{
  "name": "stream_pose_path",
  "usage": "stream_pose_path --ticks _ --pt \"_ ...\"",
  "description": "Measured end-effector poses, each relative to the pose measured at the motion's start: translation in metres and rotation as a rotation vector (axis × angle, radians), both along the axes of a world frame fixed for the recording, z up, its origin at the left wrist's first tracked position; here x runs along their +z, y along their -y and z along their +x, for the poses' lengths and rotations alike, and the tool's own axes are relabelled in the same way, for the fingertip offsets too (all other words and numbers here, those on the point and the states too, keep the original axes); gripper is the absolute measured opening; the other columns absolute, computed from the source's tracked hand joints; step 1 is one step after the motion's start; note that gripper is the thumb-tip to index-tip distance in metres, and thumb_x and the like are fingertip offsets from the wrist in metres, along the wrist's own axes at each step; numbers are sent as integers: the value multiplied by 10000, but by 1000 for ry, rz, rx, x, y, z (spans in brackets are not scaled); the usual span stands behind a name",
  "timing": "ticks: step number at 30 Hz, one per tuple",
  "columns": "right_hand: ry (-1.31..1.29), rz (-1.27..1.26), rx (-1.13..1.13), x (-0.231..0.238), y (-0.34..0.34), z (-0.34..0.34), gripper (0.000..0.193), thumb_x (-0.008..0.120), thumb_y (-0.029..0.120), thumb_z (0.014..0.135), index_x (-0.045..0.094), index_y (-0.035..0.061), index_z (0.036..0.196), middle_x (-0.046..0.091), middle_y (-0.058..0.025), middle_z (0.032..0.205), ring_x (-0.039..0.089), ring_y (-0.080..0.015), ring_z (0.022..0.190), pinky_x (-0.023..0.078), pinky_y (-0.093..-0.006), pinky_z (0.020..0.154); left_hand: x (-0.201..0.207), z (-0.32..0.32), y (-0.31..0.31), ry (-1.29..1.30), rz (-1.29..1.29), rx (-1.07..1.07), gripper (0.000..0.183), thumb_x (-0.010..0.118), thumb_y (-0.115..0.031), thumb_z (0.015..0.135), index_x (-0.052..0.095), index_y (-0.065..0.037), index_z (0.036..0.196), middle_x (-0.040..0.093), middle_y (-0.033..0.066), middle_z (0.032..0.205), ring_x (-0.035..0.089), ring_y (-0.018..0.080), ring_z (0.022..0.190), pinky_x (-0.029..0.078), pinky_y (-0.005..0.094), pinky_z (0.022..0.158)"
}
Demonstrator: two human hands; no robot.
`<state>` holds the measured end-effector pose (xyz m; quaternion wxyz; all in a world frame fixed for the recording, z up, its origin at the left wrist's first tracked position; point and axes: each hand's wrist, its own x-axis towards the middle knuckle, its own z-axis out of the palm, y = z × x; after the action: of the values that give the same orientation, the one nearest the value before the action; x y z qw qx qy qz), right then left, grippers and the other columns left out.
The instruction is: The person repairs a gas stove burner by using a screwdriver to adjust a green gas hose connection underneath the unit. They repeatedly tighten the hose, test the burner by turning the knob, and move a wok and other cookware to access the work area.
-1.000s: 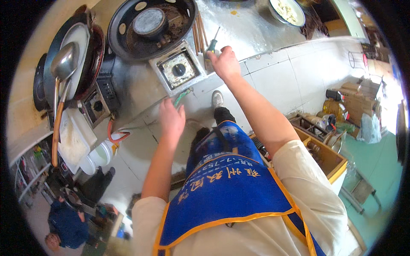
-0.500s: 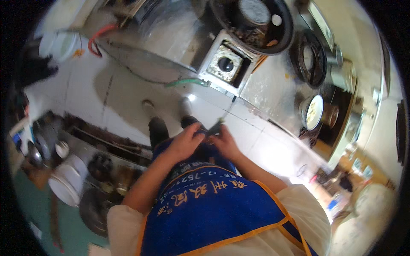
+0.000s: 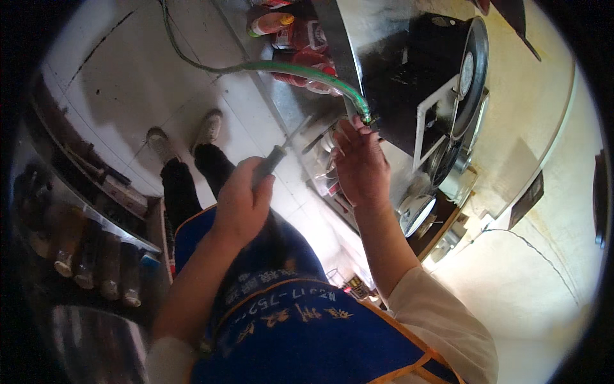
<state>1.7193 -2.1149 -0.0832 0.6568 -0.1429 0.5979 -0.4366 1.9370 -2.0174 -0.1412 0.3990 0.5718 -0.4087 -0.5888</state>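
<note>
My left hand [image 3: 238, 201] is closed around a screwdriver [image 3: 271, 161]; its dark handle sits in my fist and the thin metal shaft points up and right, apart from the hose. My right hand [image 3: 363, 168] is raised to the stove's front edge, fingers curled at the end of a green hose [image 3: 291, 68]. A small metal clamp or fitting [image 3: 367, 119] shows just above those fingertips. What the fingers grip there is partly hidden by the hand. The hose runs left from this point and droops toward the floor.
Red-labelled bottles [image 3: 272, 24] stand on a shelf below the stove top. A black pan [image 3: 476, 61] and a square metal frame [image 3: 422, 131] are at the right, with a white bowl [image 3: 420, 216] nearer. Several brown cylinders [image 3: 99, 262] line the left side.
The view has turned and come closer to the stove. My hands, together before my apron, have parted: the right has reached up to the hose end, the left holds the screwdriver lower down.
</note>
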Motion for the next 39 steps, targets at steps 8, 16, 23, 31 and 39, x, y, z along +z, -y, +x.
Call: stream_pose_path --ticks 8,16,23,31,39 --pt "121 -135 -8 -19 26 7 391 525 354 1022 592 20 1213 654 -129 1187 607 -250 1107 480 -372 962 -5 -14 19 -66 -105 -85 276 595 -137 969 528 28 1179 615 155 930 638 244 777 524 353 670" --pt "46 -186 24 -20 24 9 406 550 355 1010 591 13 1226 642 -127 1194 590 -253 1144 466 -380 1005 -21 -33 29 -80 -94 -92 288 586 -147 972 518 35 1183 616 197 974 659 329 838 544 399 721" --pt "18 -182 25 -20 24 11 478 591 364 990 554 -13 1282 614 -149 1237 561 -268 1202 450 -392 1035 -57 -44 35 -115 -170 -117 287 579 -139 967 513 36 1185 601 199 997 644 318 869 535 411 743" --pt "15 -227 44 -20 24 16 385 602 322 987 627 27 1232 649 -144 1225 589 -278 1188 471 -398 1026 -86 -58 46 -187 -275 -105 280 585 -127 956 514 18 1185 598 183 993 631 298 867 531 405 737" --pt "-2 -227 41 -21 24 16 391 612 325 978 617 23 1227 649 -155 1208 602 -274 1169 487 -406 1015 -86 -58 49 -82 -303 -116 324 627 -118 928 504 19 1195 591 183 991 636 287 840 543 377 710"
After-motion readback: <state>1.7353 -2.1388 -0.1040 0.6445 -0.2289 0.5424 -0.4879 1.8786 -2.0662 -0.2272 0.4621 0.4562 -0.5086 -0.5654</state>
